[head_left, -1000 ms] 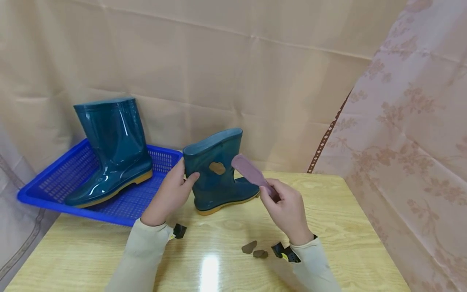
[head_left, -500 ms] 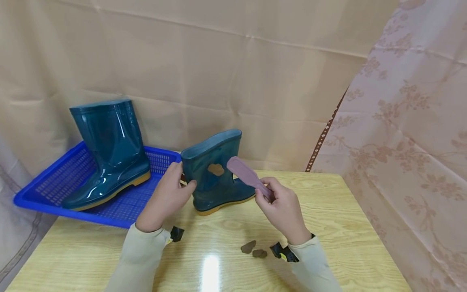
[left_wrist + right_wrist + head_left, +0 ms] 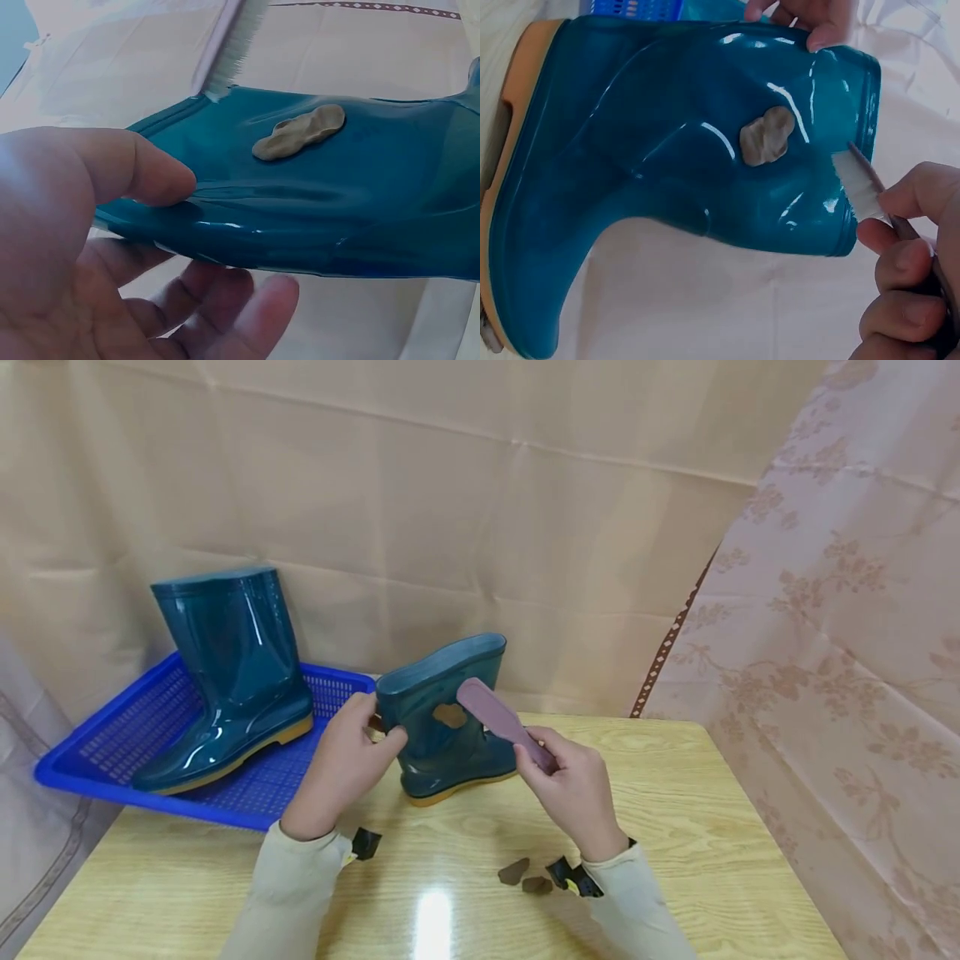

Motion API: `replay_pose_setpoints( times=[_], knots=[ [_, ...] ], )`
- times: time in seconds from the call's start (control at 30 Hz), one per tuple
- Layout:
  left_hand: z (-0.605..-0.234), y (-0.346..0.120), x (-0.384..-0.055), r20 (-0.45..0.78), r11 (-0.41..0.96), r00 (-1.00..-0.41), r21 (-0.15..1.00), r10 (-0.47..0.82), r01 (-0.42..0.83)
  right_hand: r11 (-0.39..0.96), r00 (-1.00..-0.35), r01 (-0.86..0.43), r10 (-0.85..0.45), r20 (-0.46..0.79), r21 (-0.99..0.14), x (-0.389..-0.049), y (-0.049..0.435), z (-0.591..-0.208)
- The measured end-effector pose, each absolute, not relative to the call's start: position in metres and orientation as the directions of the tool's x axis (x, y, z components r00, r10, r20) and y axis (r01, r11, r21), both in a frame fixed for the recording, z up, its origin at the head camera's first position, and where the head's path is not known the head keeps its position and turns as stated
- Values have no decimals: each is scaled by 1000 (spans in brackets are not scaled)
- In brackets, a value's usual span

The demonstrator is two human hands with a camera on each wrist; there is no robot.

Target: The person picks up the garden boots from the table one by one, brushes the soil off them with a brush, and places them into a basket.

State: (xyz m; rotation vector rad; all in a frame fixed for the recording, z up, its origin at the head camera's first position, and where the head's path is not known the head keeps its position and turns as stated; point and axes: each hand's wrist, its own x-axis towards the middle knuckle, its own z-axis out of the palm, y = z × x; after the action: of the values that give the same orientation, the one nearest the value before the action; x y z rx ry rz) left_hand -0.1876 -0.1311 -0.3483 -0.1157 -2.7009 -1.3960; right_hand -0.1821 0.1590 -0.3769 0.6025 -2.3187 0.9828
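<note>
A teal rain boot (image 3: 442, 760) with a yellow sole stands on the table, its shaft leaning slightly. My left hand (image 3: 341, 768) grips the back of the shaft below the rim, thumb on the near side and fingers behind. A tan, mud-like lump (image 3: 766, 136) sticks to the near side of the shaft. My right hand (image 3: 573, 789) holds a purple brush (image 3: 495, 714) by its handle. White bristles (image 3: 857, 184) face the shaft between the lump and the rim in the right wrist view; whether they touch it I cannot tell.
A blue plastic basket (image 3: 90, 752) at the left holds another teal rain boot (image 3: 232, 643). Several small brown lumps (image 3: 514, 871) lie on the wooden table (image 3: 660, 827) near my right wrist. A beige curtain (image 3: 450, 510) hangs behind the table.
My right hand has brought the brush left, closer to the lump on the boot. The shaft has shifted slightly in my left hand, which keeps its grip.
</note>
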Motion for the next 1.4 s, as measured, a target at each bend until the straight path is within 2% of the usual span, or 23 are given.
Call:
replay_pose_setpoints(
  times=[0.27,0.37,0.57,0.83,1.17,1.4],
  knots=[
    [-348,-132,-187,149,563,-989,816,11,129,707,-618,-626,-190,763,-331,-176,157,-374],
    [-347,-131,-188,162,535,-987,835,-13,130,698,-601,-636,-181,779,-329,-175,157,-371],
    [-346,-131,-188,155,514,-987,851,-46,109,652,-650,-652,-216,729,-388,-175,155,-372],
    [-346,-131,-188,148,515,-989,849,-23,115,667,-718,-608,-231,656,-430,-178,150,-384],
    [-347,-133,-188,160,535,-987,834,-4,133,641,-754,-607,-276,597,-470,-178,135,-385],
    [-346,-133,-187,155,538,-988,833,1,131,732,-859,-490,-313,404,-473,-183,134,-384]
  ],
)
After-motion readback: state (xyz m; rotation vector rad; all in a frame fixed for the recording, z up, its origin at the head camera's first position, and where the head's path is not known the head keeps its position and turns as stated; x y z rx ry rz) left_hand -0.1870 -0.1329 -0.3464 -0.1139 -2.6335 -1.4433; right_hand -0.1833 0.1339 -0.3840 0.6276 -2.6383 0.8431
